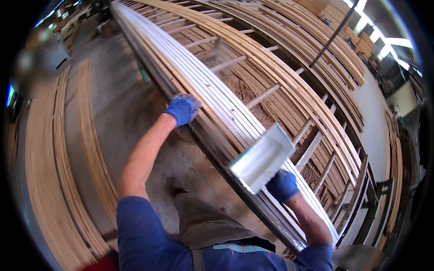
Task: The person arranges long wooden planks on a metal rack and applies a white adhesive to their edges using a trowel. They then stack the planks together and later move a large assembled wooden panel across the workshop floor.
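My left hand (183, 109), in a blue glove, is closed over the edge of a bare wooden strip (209, 118) at the near side of a long rack. The fingertips are partly blurred. My right hand (283, 185), gloved in blue too, grips the lower right side of a white rectangular tray (262, 158). Its fingers are partly hidden beneath the tray. The tray is tilted, with a whitish coating inside, and it hangs over the strips. Several long white-coated strips (217, 92) lie side by side beyond the bare wood and run under the tray.
The rack's dark metal edge (221, 169) runs diagonally past my body. Rungs (264, 95) cross the rack, with more wooden strips (289, 63) on its far side. Long boards (43, 171) lie at the left, and stacked lumber (316, 31) stands at the back.
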A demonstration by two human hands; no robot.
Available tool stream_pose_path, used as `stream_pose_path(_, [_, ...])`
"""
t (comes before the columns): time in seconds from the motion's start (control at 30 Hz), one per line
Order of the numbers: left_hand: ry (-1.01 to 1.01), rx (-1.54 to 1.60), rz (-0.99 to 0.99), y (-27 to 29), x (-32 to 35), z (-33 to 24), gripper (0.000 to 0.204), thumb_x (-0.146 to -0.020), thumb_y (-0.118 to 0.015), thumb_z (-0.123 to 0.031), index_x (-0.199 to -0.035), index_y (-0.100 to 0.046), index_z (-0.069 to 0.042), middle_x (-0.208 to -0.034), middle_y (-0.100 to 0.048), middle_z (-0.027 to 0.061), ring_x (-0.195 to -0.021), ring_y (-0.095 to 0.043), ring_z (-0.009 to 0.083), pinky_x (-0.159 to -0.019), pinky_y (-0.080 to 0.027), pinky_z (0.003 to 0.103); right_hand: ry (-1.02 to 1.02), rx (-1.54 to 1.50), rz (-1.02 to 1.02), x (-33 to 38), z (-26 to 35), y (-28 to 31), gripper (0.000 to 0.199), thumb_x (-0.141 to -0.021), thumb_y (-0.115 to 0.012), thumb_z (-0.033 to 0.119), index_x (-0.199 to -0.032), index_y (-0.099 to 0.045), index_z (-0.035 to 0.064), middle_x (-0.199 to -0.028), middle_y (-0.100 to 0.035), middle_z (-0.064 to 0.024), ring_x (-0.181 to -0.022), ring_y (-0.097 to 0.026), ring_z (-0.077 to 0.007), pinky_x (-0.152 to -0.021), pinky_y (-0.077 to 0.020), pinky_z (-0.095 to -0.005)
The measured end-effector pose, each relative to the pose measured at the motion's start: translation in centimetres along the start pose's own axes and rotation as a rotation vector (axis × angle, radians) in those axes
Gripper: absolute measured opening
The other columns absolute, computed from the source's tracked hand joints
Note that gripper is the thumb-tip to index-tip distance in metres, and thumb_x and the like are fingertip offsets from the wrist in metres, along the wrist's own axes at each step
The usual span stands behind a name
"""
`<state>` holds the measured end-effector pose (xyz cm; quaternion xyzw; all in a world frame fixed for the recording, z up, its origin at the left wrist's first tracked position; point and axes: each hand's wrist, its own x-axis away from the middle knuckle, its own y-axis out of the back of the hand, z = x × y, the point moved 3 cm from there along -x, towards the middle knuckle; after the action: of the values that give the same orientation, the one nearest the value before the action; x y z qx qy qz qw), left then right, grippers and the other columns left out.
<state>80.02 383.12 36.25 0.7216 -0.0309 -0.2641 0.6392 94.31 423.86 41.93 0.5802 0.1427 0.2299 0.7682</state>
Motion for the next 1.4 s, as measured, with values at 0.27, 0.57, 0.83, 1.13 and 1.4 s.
stream_pose_path(0.27, [-0.074,0.092,0.016,-2.6,-4.3,15.8,0.021,-0.089,-0.064,-0.026,-0.085,-0.069,-0.006,-0.091,-0.068,0.0161,-0.09,-0.063,0.0357,-0.084,-0.05,0.045,-0.048,-0.154,-0.173,-21.3,8.1,-6.0,0.026,-0.09,-0.058,0.021,-0.107,-0.058,0.0012,-0.073,-0.066,-0.0217,-0.063,-0.067,-0.0393,-0.055,-0.0523,-0.048])
stream_pose_path(0.57, [-0.148,0.186,0.036,-1.8,-4.8,16.6,0.044,-0.07,-0.083,-0.035,-0.1,-0.072,-0.004,-0.107,-0.07,0.0182,-0.105,-0.065,0.035,-0.097,-0.049,0.044,-0.765,-0.199,-0.464,9.8,-5.8,0.4,0.02,-0.087,-0.061,0.004,-0.105,-0.066,-0.0019,-0.089,-0.07,-0.0122,-0.082,-0.062,-0.0229,-0.073,-0.0518,-0.037])
stream_pose_path(0.83, [-0.051,0.168,0.01,-2.2,-4.2,19.0,0.046,-0.069,-0.082,-0.037,-0.103,-0.073,-0.007,-0.107,-0.07,0.0161,-0.107,-0.064,0.033,-0.099,-0.046,0.045,-0.905,-0.123,-0.55,14.7,-9.7,-0.5,0.021,-0.091,-0.059,0.016,-0.102,-0.069,0.001,-0.088,-0.075,-0.0146,-0.08,-0.07,-0.0286,-0.072,-0.052,-0.0433])
stream_pose_path(1.13, [0.013,0.182,0.055,-2.2,-3.8,19.6,0.046,-0.076,-0.074,-0.045,-0.107,-0.072,-0.011,-0.11,-0.068,0.0105,-0.11,-0.06,0.0312,-0.101,-0.042,0.046,-0.415,0.157,-0.096,-33.3,2.9,1.2,0.021,-0.085,-0.059,0.016,-0.1,-0.072,0.012,-0.092,-0.071,-0.0195,-0.084,-0.069,-0.0397,-0.076,-0.0549,-0.0493])
stream_pose_path(1.4, [-0.003,0.258,0.15,-3.7,-4.4,20.1,0.038,-0.077,-0.07,-0.049,-0.099,-0.071,-0.018,-0.104,-0.063,0.0053,-0.111,-0.054,0.0249,-0.108,-0.029,0.056,-0.218,-0.033,-0.147,-62.6,16.2,-0.8,0.036,-0.099,-0.051,0.035,-0.112,-0.057,0.0025,-0.089,-0.071,-0.0208,-0.079,-0.07,-0.0371,-0.073,-0.0556,-0.0491])
